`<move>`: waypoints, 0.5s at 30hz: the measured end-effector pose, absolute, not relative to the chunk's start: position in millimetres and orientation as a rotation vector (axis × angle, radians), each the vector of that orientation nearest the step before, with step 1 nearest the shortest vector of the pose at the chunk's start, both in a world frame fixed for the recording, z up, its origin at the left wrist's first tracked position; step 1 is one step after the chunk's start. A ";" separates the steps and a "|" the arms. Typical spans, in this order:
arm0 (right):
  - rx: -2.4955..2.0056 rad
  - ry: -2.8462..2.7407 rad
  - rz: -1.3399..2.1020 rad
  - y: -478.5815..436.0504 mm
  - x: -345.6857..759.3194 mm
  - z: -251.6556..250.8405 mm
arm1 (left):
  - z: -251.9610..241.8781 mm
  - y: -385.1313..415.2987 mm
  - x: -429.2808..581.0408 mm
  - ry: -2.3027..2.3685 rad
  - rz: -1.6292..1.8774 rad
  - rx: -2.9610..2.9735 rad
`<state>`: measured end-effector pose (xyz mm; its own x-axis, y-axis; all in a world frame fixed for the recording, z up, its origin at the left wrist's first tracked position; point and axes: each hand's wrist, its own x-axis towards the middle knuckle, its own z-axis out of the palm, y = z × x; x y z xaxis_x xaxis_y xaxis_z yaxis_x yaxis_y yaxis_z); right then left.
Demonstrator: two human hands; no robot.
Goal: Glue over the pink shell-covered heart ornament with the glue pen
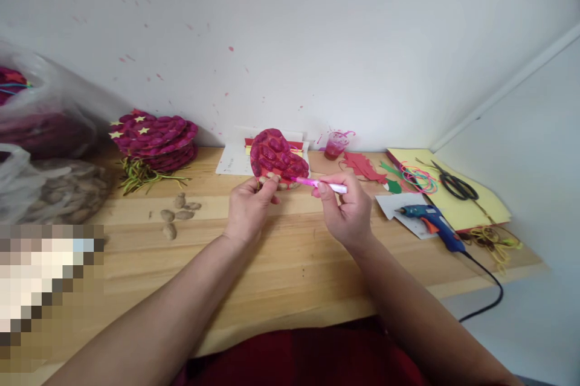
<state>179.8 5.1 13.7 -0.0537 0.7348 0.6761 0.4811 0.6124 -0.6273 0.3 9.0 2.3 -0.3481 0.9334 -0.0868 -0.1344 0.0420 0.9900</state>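
Dark red clothing (299,359) fills the near edge, and two bare forearms reach from it across the counter (290,283). Between the hands, just above the wood towards the wall (290,41), is the piece (274,153): a red backing crowded with magenta nuts. A few along its lower edge look pale, though fingers hide part of that stretch. The left hand (249,208) pinches that edge, thumb on top, probably to keep it steady and tilted to view. The right hand (348,208) grips the brush (335,188) like a pen, presumably for fine control, its magenta tip at the piece's lower edge.

Behind the piece lies a white sheet (229,162), and just right of that stands the paint cup (335,147), within easy dipping reach, I'd say. Red paper (362,165) lies beside it.

Farther right, the glue gun (432,220) rests on a white scrap, which may well be there to catch drips, and scissors (458,185) lie on yellow paper (487,208).

Over to the left, loose peanuts (174,217) sit near a clear bag (63,193) of more, and behind them is a magenta stack (158,141) with yellow stars, perhaps piled to save room.
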 end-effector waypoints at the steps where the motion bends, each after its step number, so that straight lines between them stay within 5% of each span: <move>1: -1.019 -1.696 0.265 5.5 180.1 13.9 | 3.4 8.8 0.3 1.404 1.471 0.866; 15: -1.049 -1.632 0.378 9.1 181.9 12.5 | 7.9 5.8 1.3 1.379 1.490 0.842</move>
<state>181.9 9.1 12.5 -0.0018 0.7868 0.6173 0.4356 0.5562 -0.7077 1.3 5.8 7.9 -0.3538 0.9304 -0.0957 -0.1677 0.0376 0.9851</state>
